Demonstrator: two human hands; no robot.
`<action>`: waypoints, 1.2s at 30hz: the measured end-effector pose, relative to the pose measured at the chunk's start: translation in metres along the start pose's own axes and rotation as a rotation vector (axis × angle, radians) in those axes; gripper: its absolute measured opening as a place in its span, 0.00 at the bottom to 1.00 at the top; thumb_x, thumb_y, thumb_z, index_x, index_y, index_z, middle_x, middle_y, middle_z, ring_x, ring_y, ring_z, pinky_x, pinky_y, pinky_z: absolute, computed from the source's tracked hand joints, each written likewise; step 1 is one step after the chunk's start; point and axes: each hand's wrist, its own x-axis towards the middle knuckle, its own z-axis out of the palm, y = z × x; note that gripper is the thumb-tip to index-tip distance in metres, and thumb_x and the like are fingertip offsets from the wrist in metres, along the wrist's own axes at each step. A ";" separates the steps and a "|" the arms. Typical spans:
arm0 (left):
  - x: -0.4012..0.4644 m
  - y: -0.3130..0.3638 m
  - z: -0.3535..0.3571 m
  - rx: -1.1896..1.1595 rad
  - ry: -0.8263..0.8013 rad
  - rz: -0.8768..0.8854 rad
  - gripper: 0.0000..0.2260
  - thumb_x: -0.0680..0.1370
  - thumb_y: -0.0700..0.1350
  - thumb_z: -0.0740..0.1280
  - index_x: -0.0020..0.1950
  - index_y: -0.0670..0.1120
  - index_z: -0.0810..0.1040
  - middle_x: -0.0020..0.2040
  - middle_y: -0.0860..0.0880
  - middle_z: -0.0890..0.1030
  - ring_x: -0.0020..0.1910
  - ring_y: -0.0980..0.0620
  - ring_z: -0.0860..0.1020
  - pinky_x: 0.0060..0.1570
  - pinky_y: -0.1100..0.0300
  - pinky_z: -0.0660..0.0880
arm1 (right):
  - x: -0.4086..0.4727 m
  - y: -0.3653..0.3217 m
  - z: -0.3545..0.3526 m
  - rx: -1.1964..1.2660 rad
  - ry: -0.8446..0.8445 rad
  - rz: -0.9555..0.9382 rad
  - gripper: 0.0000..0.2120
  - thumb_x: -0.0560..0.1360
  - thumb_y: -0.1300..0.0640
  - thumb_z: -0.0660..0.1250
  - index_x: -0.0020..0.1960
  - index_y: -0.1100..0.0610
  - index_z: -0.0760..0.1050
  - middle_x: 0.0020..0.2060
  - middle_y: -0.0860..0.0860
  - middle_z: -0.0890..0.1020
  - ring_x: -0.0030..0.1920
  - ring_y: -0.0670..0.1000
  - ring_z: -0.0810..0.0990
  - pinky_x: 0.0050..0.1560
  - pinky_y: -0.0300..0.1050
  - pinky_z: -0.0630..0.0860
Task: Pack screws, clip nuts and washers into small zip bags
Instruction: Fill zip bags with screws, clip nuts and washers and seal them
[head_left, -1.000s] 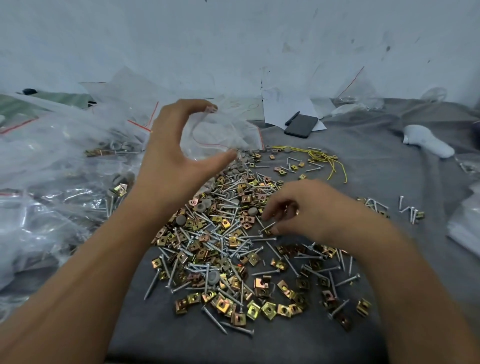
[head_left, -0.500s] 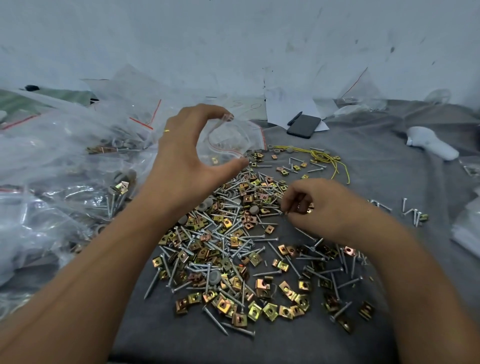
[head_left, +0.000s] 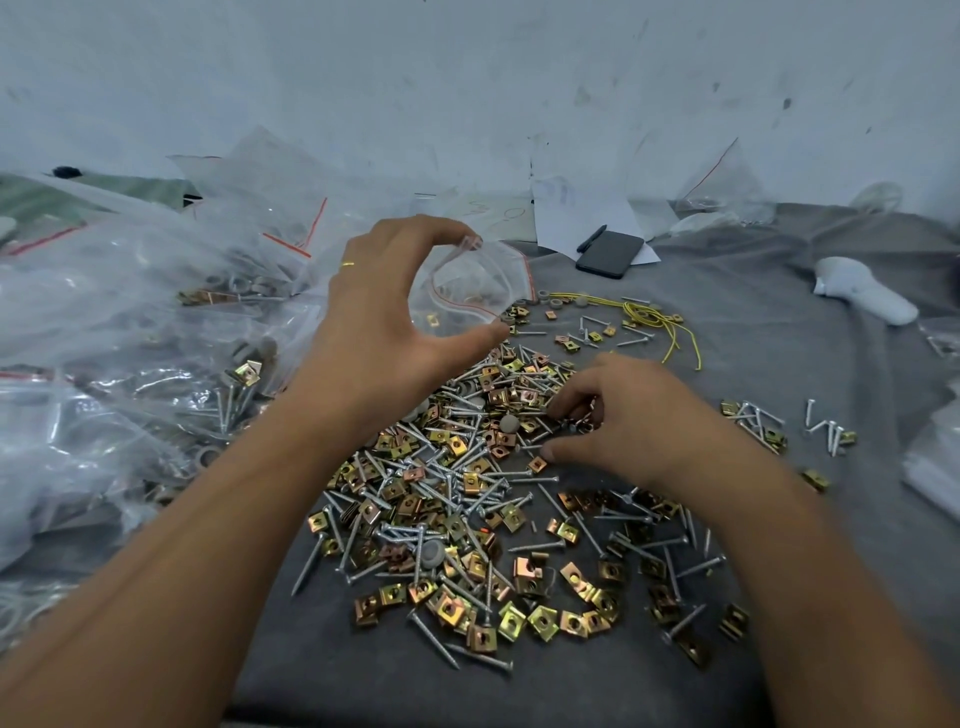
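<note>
A wide heap of silver screws, brass-coloured clip nuts and grey washers (head_left: 467, 499) lies on the grey cloth. My left hand (head_left: 384, 332) hovers above the heap's far side and holds a small clear zip bag (head_left: 475, 286) with a red seal line, its mouth spread between forefinger and thumb. My right hand (head_left: 618, 415) is down on the heap's right part, fingers curled and pinching small metal pieces; which pieces I cannot tell.
Filled clear bags (head_left: 130, 338) pile up on the left. A black phone (head_left: 610, 254) and white paper lie at the back, yellow wire (head_left: 654, 322) beside them. A white object (head_left: 857, 296) and a small cluster of screws (head_left: 769, 426) sit on the right.
My right hand slid a little to the right over the heap and keeps picking. My left hand stays raised with the bag, its mouth spread wider.
</note>
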 end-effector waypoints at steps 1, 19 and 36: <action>0.000 0.000 0.000 0.001 -0.001 -0.002 0.26 0.74 0.55 0.80 0.68 0.58 0.75 0.68 0.57 0.75 0.72 0.51 0.70 0.73 0.46 0.67 | 0.000 0.000 0.000 -0.003 -0.004 0.003 0.15 0.68 0.38 0.80 0.51 0.40 0.82 0.45 0.39 0.72 0.43 0.40 0.71 0.40 0.39 0.67; -0.001 0.003 0.000 0.009 -0.013 -0.023 0.26 0.73 0.59 0.78 0.68 0.58 0.75 0.68 0.56 0.74 0.73 0.51 0.68 0.74 0.41 0.65 | 0.003 -0.002 0.011 -0.006 0.013 -0.027 0.07 0.77 0.47 0.73 0.43 0.47 0.79 0.48 0.44 0.74 0.51 0.47 0.75 0.53 0.46 0.76; 0.000 0.005 0.007 0.014 -0.088 -0.038 0.29 0.71 0.57 0.81 0.69 0.59 0.76 0.69 0.58 0.75 0.74 0.53 0.68 0.76 0.42 0.64 | -0.009 0.018 -0.014 0.843 0.185 -0.165 0.04 0.84 0.62 0.64 0.53 0.60 0.77 0.42 0.49 0.85 0.40 0.49 0.81 0.46 0.43 0.81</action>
